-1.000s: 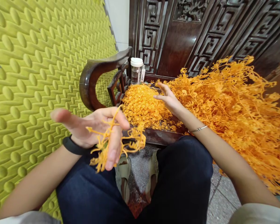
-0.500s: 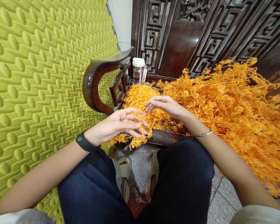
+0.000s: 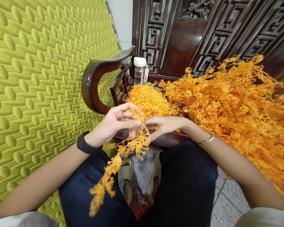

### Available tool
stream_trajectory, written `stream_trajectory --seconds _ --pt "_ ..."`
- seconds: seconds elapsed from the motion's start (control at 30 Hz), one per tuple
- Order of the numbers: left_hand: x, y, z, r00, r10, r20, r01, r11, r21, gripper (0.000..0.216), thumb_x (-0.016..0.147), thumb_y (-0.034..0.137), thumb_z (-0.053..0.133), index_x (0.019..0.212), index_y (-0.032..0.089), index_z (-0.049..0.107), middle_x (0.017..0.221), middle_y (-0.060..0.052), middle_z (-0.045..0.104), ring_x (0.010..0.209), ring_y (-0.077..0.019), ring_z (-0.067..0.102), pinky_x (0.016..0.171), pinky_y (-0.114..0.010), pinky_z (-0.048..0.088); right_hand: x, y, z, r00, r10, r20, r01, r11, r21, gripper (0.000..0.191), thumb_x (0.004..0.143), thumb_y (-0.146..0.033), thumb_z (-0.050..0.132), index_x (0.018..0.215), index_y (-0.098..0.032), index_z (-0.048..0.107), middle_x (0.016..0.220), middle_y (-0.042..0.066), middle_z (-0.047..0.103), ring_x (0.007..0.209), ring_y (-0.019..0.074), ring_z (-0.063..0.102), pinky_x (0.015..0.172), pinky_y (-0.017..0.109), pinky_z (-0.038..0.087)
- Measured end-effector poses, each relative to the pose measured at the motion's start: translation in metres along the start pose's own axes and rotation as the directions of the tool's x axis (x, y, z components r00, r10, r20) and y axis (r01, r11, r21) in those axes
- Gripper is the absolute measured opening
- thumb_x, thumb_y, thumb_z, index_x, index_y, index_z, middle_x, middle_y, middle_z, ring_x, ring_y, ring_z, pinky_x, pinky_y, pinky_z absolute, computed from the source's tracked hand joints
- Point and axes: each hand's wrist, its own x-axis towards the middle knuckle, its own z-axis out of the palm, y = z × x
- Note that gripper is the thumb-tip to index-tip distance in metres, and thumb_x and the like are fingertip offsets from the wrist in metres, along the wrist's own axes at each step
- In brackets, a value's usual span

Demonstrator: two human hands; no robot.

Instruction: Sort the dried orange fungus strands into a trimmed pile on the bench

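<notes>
Right hand (image 3: 166, 124) has dropped beside left hand (image 3: 109, 125), fingers (image 3: 126, 107) bent

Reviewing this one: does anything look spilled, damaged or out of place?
Nothing looks damaged; the lidded container stands upright. Only the large orange heap looks untidy, sprawling and seemingly overhanging the floor tiles at right.

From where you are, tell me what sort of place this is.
Likely a home sitting room, though I can't be sure: the carved wooden bench, tiled floor and lidded cup suggest it.
</notes>
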Motion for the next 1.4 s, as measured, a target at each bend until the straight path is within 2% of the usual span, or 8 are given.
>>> stream_trajectory --seconds 0.27,0.47,0.6,0.73,0.9,1.03,1.17,1.4 --pt "0.000 0.012 -0.007 0.988 0.135 -0.077 -0.146 0.976 -0.164 0.059 0.079 0.066 0.044 0.061 0.014 0.065 0.055 -0.005 0.063 0.047 -0.0162 0.061 0.046 -0.027 0.049 -0.010 -0.011 -0.003 0.952 -0.092 -0.293 0.145 0.975 0.166 0.014 0.074 -0.024 0.069 0.080 -0.014 0.062 0.072 -0.002 0.063 0.067 0.0066 0.059 0.066 0.020 0.047" --pt "0.004 0.012 -0.009 0.989 0.034 -0.146 -0.067 0.970 -0.232 0.066 0.093 0.043 0.030 0.036 0.015 0.045 0.043 -0.004 0.046 0.046 -0.0113 0.053 0.048 -0.023 0.047 -0.011 -0.007 -0.007 0.787 -0.167 -0.593 0.378 0.891 0.250 0.011 0.072 -0.024 0.071 0.069 -0.016 0.064 0.059 -0.004 0.058 0.052 0.0052 0.055 0.052 0.018 0.044" --pt "0.006 0.009 -0.007 0.979 -0.107 -0.173 0.051 0.954 -0.296 0.034 0.089 0.028 0.044 0.060 0.015 0.059 0.046 0.001 0.047 0.040 -0.0090 0.049 0.040 -0.019 0.042 -0.010 -0.010 -0.005 0.749 -0.201 -0.632 0.461 0.843 0.278 0.009 0.073 -0.023 0.070 0.070 -0.017 0.065 0.061 -0.004 0.059 0.054 0.0047 0.055 0.055 0.018 0.045" --pt "0.006 0.008 -0.002 0.957 -0.061 -0.283 0.001 0.978 -0.208 0.002 0.077 0.016 0.061 0.077 0.014 0.062 0.061 0.002 0.056 0.054 -0.0087 0.055 0.046 -0.017 0.045 -0.010 -0.015 -0.001 0.788 -0.202 -0.582 0.475 0.801 0.365 0.007 0.074 -0.023 0.070 0.075 -0.017 0.065 0.066 -0.004 0.061 0.059 0.0044 0.057 0.063 0.019 0.047" --pt "0.005 0.003 0.001 0.971 -0.085 -0.222 0.047 0.984 -0.172 0.026 0.072 0.020 0.072 0.095 0.014 0.063 0.098 -0.004 0.065 0.091 -0.0145 0.062 0.080 -0.023 0.049 -0.008 -0.017 0.003 0.822 -0.184 -0.538 0.431 0.820 0.377 0.005 0.078 -0.021 0.066 0.080 -0.016 0.064 0.069 -0.002 0.064 0.064 0.0062 0.060 0.066 0.021 0.047" --pt "0.001 -0.004 0.002 0.996 -0.065 0.059 0.077 0.967 -0.243 0.062 0.064 0.053 0.073 0.114 0.018 0.059 0.125 -0.012 0.056 0.116 -0.0289 0.051 0.093 -0.040 0.046 -0.005 -0.017 0.004 0.807 -0.145 -0.573 0.380 0.869 0.316 0.010 0.076 -0.024 0.069 0.081 -0.016 0.065 0.071 -0.002 0.066 0.064 0.0068 0.061 0.065 0.021 0.047" --pt "0.001 -0.006 0.008 0.998 -0.048 0.048 0.059 0.963 -0.264 0.064 0.065 0.044 0.076 0.122 0.024 0.053 0.138 -0.008 0.045 0.125 -0.0295 0.042 0.099 -0.045 0.042 -0.004 -0.021 0.007 0.728 -0.194 -0.657 0.385 0.910 0.157 0.010 0.074 -0.025 0.070 0.082 -0.019 0.069 0.083 -0.001 0.068 0.075 0.0088 0.062 0.072 0.024 0.049" --pt "0.012 -0.011 0.006 0.989 -0.131 0.070 0.144 0.965 -0.220 0.033 0.073 0.031 0.066 0.101 0.014 0.063 0.097 -0.008 0.066 0.089 -0.0206 0.061 0.085 -0.036 0.048 -0.004 -0.025 0.006 0.549 -0.374 -0.747 0.308 0.922 -0.236 0.008 0.071 -0.027 0.072 0.077 -0.021 0.071 0.091 0.002 0.065 0.092 0.0151 0.058 0.091 0.035 0.042"
